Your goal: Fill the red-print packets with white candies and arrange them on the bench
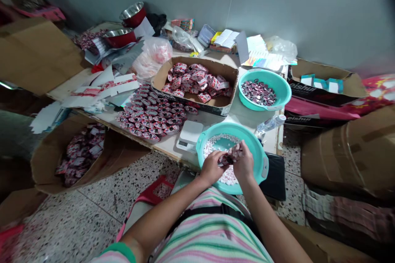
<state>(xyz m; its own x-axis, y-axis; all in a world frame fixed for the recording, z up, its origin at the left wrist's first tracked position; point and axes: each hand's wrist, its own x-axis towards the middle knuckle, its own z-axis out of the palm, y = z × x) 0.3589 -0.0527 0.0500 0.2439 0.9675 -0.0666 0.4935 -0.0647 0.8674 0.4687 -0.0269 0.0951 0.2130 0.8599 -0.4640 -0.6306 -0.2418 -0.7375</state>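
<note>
My left hand (211, 169) is closed round a small dark-mouthed printed pack (226, 160), held over a turquoise basin (264, 168). Against the pack's mouth, my right hand (245, 165) is cupped round a handful of pale pink pellets (237, 152). More white and pink pellets (228, 177) lie loose in the basin below both hands. Left of the basin sits a white kitchen scale (191, 131). Beyond it, many small red and pink printed packs (151, 115) stand close together in rows on the table.
A cardboard tray (225, 109) holds more packs. A second turquoise basin (283, 93) contains small dark round caps (259, 91). A clear bottle (271, 123) lies near the table's right edge. A carton (46, 172) with packs stands on the floor at left; large boxes (348, 152) stand at right.
</note>
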